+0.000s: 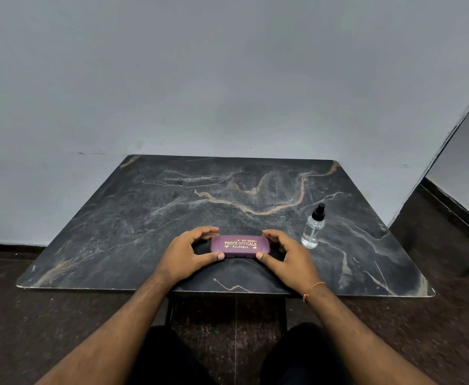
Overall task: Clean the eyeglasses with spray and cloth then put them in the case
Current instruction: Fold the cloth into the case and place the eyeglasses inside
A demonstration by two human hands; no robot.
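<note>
Eyeglasses are not visible anywhere in the view; whether they lie inside the closed case cannot be told. Counter: a dark marbled slab set against a grey wall, carrying the case and the bottle. Left hand and right hand: each holds one end of the case, fingers curled over the far edge and thumb pressed on the near edge. Case: purple, hard-shelled, printed in gold, lying flat near the front middle of the counter, lid down. Spray bottle: clear with a black nozzle, upright just to the right of the right hand, not touched. No cloth is visible. Judged from this layout, the task stands at one of its two ends: either the case is about to be opened, with spraying, wiping and stowing all left, or it has just been shut on the cleaned glasses. The view does not settle which.
</note>
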